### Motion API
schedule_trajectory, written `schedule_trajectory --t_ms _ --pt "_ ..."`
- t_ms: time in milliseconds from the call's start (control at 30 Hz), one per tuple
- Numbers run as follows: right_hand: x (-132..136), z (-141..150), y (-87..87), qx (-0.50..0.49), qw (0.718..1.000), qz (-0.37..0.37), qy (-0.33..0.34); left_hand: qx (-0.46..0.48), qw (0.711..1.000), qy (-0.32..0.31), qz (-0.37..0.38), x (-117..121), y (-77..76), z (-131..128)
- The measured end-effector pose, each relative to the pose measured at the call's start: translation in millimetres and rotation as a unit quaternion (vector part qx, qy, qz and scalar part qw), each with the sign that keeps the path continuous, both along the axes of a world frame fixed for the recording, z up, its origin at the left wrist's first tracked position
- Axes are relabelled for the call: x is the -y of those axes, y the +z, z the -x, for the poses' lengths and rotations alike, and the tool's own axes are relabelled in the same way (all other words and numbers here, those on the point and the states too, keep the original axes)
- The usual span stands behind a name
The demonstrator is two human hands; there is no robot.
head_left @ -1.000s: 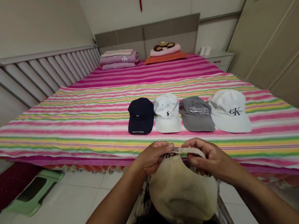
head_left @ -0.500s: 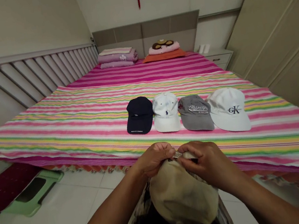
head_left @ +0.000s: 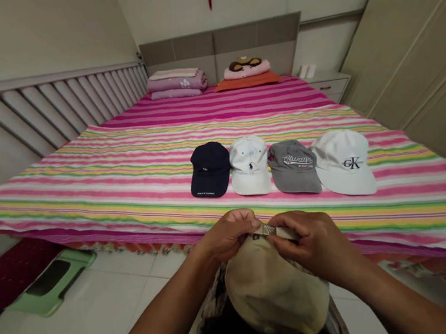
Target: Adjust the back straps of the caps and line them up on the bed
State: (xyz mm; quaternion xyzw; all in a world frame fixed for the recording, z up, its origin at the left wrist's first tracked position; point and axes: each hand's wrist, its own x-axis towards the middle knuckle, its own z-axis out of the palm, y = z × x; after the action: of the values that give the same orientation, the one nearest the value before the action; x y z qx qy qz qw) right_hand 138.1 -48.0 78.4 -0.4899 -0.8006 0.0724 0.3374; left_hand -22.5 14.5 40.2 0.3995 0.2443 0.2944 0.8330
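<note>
Since the earliest frame, the right hand [head_left: 312, 237] has moved in toward the left hand [head_left: 233, 234], and the strap [head_left: 286, 232] of the beige cap [head_left: 278, 288], then a raised loop, now lies lower between them. The cap is over the person's lap, just before the near edge of the bed [head_left: 133, 187], its crown toward the body and its strap side toward the bed. Left grip: thumb and fingers pinched on the cap beside the metal buckle [head_left: 269, 229]. Right grip: thumb and forefinger closed on the strap at the buckle's other side, hiding part of it.

Four caps lie in a row on the bed beyond the hands, brims toward the person: from the left, a navy cap [head_left: 210, 169], a white cap [head_left: 249, 165], a gray cap [head_left: 294, 167] and a "CK" cap [head_left: 344, 162]. A green stool [head_left: 79, 258] stands on the floor [head_left: 112, 297] at left.
</note>
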Motion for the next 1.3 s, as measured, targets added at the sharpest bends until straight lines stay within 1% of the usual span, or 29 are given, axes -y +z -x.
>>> schedule_trajectory --t_ms 167,333,400,433,467,500,567,600,633,667,733,800,867,967,1033,1133,1300 --pt "1.0 0.1 2.4 -0.002 1.0 0.016 0.016 0.001 1.0 0.003 -0.007 -1.3 -2.8 0.0" --pt "0.5 1.0 2.6 -0.019 0.999 0.047 0.015 -0.006 1.0 -0.004 -0.018 -1.8 2.0 0.1" --pt "-0.7 0.0 1.7 -0.041 0.995 0.083 0.018 -0.025 0.999 -0.011 -0.016 -1.7 4.0 -0.2" --pt "-1.6 -1.2 1.1 -0.07 0.99 0.122 0.024 -0.038 0.999 -0.013 -0.013 -1.6 4.7 -0.4" --pt "-2.8 -2.8 0.4 -0.112 0.978 0.175 0.034 -0.049 0.999 -0.011 -0.011 -1.6 5.1 -0.5" --pt "-4.1 -4.8 -0.5 -0.166 0.956 0.237 0.046 -0.055 0.998 -0.005 -0.009 -1.6 5.4 -0.5" --pt "-6.5 -9.9 -2.7 -0.284 0.89 0.352 0.065 -0.047 0.999 0.009 -0.008 -1.8 6.0 -0.3" --pt "-7.4 -12.7 -4.1 -0.332 0.855 0.392 0.071 -0.037 0.999 0.015 -0.004 -1.9 6.3 0.0" --pt "-7.8 -15.4 -5.7 -0.365 0.827 0.42 0.077 -0.027 0.999 0.019 0.0 -2.2 6.8 0.4" --pt "-7.8 -18.1 -7.5 -0.385 0.808 0.439 0.084 -0.017 1.0 0.022 0.007 -2.6 7.3 0.9" --pt "-6.5 -22.3 -11.7 -0.403 0.783 0.464 0.1 -0.011 1.0 0.017 0.021 -3.7 8.1 2.1" --pt "-4.3 -24.5 -15.3 -0.424 0.765 0.473 0.109 -0.027 0.999 -0.006 0.03 -5.3 8.1 3.9" --pt "-1.8 -24.4 -17.4 -0.456 0.75 0.467 0.11 -0.056 0.997 -0.043 0.031 -7.5 7.0 6.1" --pt "1.1 -21.3 -17.3 -0.489 0.74 0.447 0.119 -0.09 0.991 -0.097 0.021 -11.0 4.1 9.7" --pt "2.6 -18.9 -16.9 -0.503 0.738 0.436 0.114 -0.103 0.987 -0.12 0.013 -12.7 2.6 11.9" --pt "4.5 -16.0 -18.0 -0.523 0.731 0.43 0.089 -0.103 0.987 -0.121 0.009 -13.1 2.2 14.1" --pt "5.7 -12.2 -22.1 -0.556 0.703 0.44 0.059 -0.082 0.993 -0.088 0.01 -8.8 5.1 14.4"
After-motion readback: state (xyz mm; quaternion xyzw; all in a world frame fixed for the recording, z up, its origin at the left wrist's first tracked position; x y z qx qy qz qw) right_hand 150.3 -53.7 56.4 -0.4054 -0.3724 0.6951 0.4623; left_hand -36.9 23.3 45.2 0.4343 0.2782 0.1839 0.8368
